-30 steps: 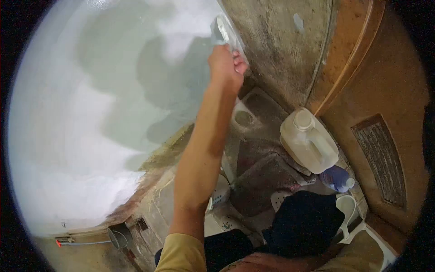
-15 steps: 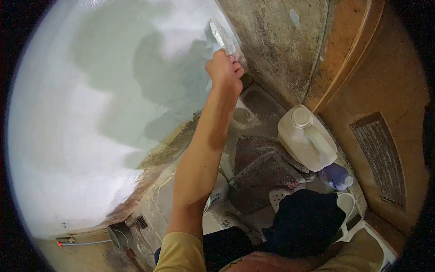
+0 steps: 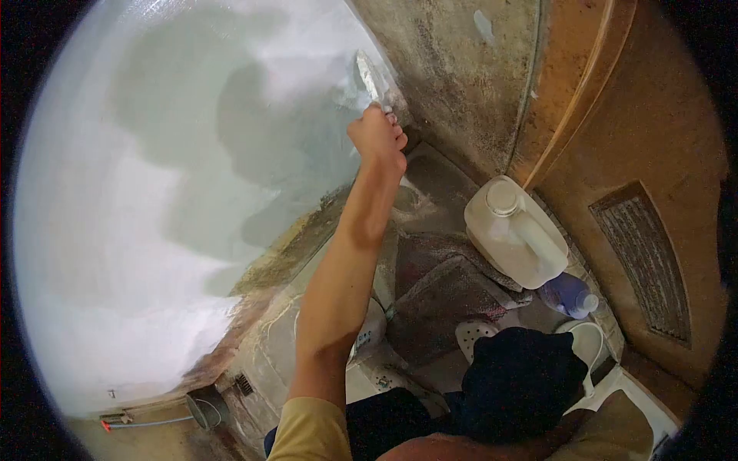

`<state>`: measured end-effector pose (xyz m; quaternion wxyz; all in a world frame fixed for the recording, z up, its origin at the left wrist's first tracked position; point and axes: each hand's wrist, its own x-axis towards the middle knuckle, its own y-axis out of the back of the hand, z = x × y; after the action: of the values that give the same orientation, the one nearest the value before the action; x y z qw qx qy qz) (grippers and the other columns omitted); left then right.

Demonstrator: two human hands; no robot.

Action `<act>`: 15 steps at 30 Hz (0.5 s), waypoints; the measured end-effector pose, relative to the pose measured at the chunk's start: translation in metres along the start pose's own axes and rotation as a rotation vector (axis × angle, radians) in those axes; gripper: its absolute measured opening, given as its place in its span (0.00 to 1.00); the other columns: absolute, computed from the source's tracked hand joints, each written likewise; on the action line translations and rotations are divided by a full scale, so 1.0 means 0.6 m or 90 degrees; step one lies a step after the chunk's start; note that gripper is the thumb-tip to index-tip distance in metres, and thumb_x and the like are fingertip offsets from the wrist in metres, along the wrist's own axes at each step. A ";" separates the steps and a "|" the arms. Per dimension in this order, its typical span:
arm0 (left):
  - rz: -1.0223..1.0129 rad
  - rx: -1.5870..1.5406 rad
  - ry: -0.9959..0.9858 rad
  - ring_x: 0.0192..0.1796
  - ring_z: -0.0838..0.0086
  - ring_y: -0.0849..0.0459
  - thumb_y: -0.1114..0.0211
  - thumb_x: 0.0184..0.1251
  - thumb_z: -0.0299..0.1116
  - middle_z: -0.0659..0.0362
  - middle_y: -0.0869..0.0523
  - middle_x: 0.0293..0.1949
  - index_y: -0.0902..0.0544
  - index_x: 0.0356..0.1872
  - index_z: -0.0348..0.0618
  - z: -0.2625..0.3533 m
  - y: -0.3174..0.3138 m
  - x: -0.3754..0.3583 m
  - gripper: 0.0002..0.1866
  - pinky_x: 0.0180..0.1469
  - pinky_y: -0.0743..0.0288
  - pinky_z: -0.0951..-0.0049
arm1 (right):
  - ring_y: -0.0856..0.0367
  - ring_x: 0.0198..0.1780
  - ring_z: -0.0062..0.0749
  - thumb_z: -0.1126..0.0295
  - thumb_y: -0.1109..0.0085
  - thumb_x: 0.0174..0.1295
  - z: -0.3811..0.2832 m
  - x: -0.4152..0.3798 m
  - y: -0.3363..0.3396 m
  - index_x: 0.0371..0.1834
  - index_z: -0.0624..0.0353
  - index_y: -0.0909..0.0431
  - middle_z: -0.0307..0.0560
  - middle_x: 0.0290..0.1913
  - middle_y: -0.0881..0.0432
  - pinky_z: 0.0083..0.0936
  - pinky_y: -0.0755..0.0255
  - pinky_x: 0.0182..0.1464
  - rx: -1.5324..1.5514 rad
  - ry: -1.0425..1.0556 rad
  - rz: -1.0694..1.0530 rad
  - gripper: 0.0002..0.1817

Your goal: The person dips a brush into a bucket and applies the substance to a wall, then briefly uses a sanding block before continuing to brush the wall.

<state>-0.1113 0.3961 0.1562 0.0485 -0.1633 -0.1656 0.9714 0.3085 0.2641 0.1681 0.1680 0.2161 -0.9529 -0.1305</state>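
left hand (image 3: pixel 377 137) clenched round a scraper (image 3: pixel 369 77) near the pale wall's edge (image 3: pixel 372 37), right hand out of view.

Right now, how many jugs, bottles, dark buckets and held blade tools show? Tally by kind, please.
Jug: 1
Bottle: 1
Dark bucket: 1
Blade tool, in the left hand: 1
Total: 4

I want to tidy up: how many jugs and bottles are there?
2: a large whitish jug near the brown panel, and a smaller purple bottle below it in view. Others may be hidden.
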 end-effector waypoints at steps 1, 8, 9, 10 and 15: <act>0.003 -0.003 -0.002 0.15 0.80 0.39 0.49 0.65 0.29 0.62 0.30 0.19 0.32 0.25 0.41 -0.005 0.004 0.000 0.08 0.16 0.52 0.77 | 0.26 0.50 0.45 0.67 0.46 0.60 -0.001 0.002 -0.001 0.54 0.64 0.25 0.55 0.49 0.22 0.41 0.33 0.51 0.003 0.006 0.049 0.20; -0.036 0.056 -0.020 0.15 0.81 0.39 0.48 0.67 0.32 0.62 0.30 0.19 0.32 0.29 0.40 -0.020 0.003 0.022 0.09 0.15 0.50 0.77 | 0.27 0.51 0.45 0.69 0.47 0.60 0.008 -0.010 -0.016 0.56 0.66 0.26 0.55 0.50 0.24 0.39 0.33 0.51 -0.102 0.055 0.124 0.21; -0.016 0.035 -0.006 0.15 0.81 0.38 0.47 0.68 0.33 0.63 0.30 0.19 0.31 0.25 0.40 -0.018 0.002 0.024 0.11 0.15 0.50 0.76 | 0.27 0.51 0.45 0.69 0.47 0.60 0.003 -0.006 -0.011 0.56 0.66 0.26 0.55 0.50 0.24 0.39 0.33 0.51 -0.100 0.053 0.120 0.21; -0.013 0.034 -0.003 0.15 0.81 0.38 0.47 0.68 0.33 0.63 0.30 0.19 0.31 0.25 0.40 -0.024 0.010 0.018 0.11 0.15 0.50 0.76 | 0.27 0.51 0.45 0.70 0.47 0.60 -0.004 -0.003 -0.004 0.55 0.66 0.26 0.55 0.49 0.24 0.39 0.33 0.51 0.036 0.004 0.143 0.20; -0.013 0.037 0.033 0.15 0.82 0.38 0.48 0.70 0.36 0.65 0.30 0.19 0.28 0.27 0.39 -0.032 0.064 -0.033 0.13 0.15 0.50 0.78 | 0.28 0.50 0.44 0.72 0.48 0.61 -0.001 -0.001 0.012 0.54 0.66 0.25 0.55 0.47 0.24 0.42 0.34 0.52 0.058 -0.047 -0.003 0.18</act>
<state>-0.0877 0.3625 0.1323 0.0677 -0.1854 -0.1380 0.9706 0.3066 0.2707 0.1710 0.1222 0.2207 -0.9630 -0.0951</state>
